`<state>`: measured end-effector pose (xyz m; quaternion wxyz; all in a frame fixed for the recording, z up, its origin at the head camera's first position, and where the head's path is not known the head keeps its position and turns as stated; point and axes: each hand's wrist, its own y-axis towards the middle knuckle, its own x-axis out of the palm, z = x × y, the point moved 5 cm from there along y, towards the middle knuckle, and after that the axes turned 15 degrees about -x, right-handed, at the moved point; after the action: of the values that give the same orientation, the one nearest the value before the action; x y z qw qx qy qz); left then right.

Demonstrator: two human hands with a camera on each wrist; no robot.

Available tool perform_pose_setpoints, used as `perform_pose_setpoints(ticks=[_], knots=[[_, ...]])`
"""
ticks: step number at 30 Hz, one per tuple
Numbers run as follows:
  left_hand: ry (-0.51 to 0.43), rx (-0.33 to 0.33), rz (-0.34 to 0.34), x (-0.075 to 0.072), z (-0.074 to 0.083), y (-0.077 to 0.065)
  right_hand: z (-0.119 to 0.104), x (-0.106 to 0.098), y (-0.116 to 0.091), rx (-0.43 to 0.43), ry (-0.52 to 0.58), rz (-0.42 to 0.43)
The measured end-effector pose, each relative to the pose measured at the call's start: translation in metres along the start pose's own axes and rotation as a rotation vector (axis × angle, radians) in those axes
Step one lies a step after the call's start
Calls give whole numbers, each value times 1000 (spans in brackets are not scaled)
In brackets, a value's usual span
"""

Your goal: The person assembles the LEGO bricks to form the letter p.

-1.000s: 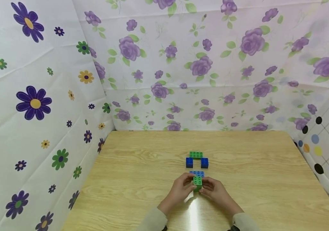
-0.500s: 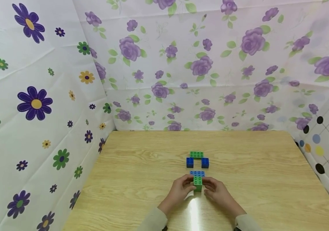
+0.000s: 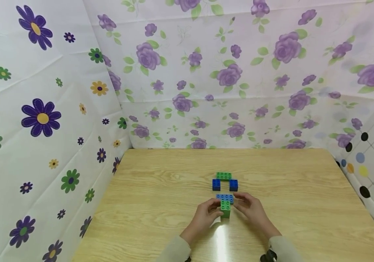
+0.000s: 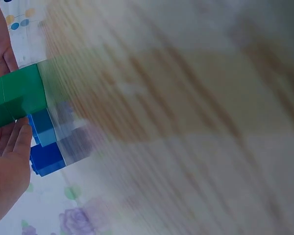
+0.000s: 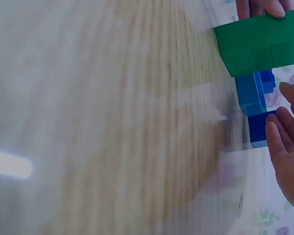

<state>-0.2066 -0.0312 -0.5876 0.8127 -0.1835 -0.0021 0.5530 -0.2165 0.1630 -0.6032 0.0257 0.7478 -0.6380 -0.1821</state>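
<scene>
I see the left hand [image 3: 203, 216] pinching the green stack [image 3: 225, 210], upright on the worktop [image 3: 160, 193], just before the light-blue brick [image 3: 224, 197], though contact is hard to judge. The right hand [image 3: 254, 214] holds nothing. Pushing forward could knock that brick; sideways there's room, visible edges well away.

light blue block [image 3: 223, 196] partly behind near green piece [image 3: 225, 209]; left-wrist tabletop [image 4: 166, 98] blurred

Around the near green block [image 3: 225, 212], the light blue block [image 3: 224, 197] bars twelve o'clock, the left grip [image 3: 204, 216] nine. Bench [image 3: 291, 171] lies open at two, past the right grip [image 3: 251, 211]; a lane leads to six between both grips.
</scene>
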Motion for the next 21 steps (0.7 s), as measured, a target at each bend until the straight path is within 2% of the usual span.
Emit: perform_pose_setpoints(ticks=[8, 16, 21], knots=[[5, 24, -2, 0, 1, 1, 8, 7, 15, -3, -39, -59], [21, 22, 0, 0, 0, 1, 15, 11, 23, 19, -70, -75], [22, 28, 4, 0, 0, 2, 16, 15, 26, -1, -107, -85]])
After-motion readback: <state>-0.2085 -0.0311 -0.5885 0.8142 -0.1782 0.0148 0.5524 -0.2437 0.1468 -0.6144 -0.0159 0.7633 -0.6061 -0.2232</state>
